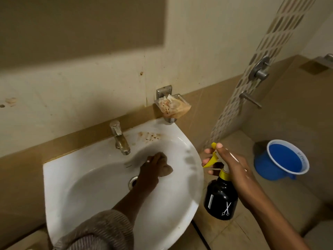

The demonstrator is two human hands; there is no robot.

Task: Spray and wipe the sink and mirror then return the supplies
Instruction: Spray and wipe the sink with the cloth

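A white wall-mounted sink point(100, 193) fills the lower middle of the head view, with rust-coloured stains on its back ledge. My left hand point(152, 168) is inside the basin, above the drain point(133, 181), pressing a brownish cloth point(166, 170) against the basin's right slope. My right hand point(228, 163) holds a black spray bottle point(220, 197) with a yellow trigger point(211, 160) in the air just right of the sink's rim. A dim rectangle at the top left point(81, 22) may be the mirror.
A worn metal tap point(119, 139) stands at the back of the sink. A wall soap dish point(172, 105) with a stained wrapper hangs above the rim. A blue mug point(281, 159) sits on the floor at right, below shower valves point(259, 71).
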